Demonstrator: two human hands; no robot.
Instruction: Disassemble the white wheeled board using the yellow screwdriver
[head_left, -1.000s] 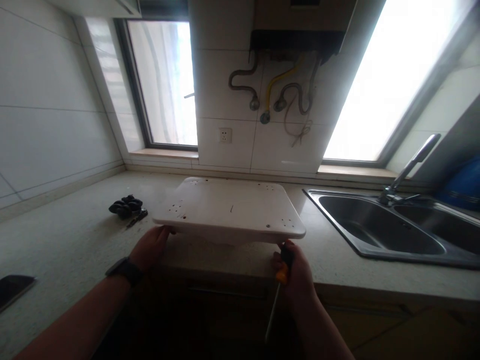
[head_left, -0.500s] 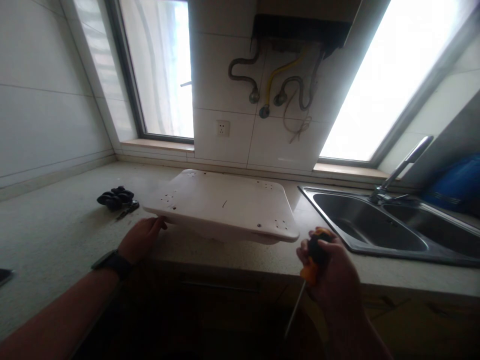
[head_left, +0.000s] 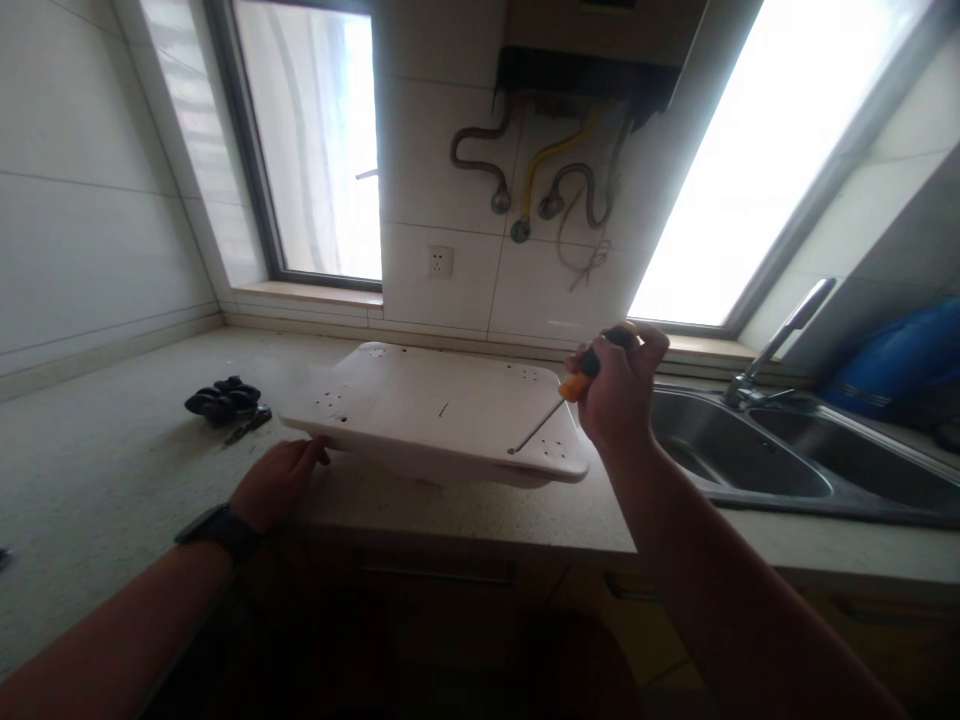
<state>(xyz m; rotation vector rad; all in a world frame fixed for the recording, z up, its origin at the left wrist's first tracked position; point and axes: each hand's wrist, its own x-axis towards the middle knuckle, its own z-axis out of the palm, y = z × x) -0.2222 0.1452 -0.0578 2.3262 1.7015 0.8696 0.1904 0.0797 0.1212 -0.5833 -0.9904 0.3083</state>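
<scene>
Screwdriver (head_left: 574, 387) aslant, tip down-left on crosswise panel (head_left: 412, 400)

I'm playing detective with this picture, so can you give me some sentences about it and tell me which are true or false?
1. The right hand holds a screwdriver. True.
2. The screwdriver's tip is at the white board's far left corner. False: it is near the front right corner.
3. The left hand is by the board's front edge. True.
4. The watch is on the right wrist. False: it is on the left.
5. The sink is right of the board. True.
</scene>
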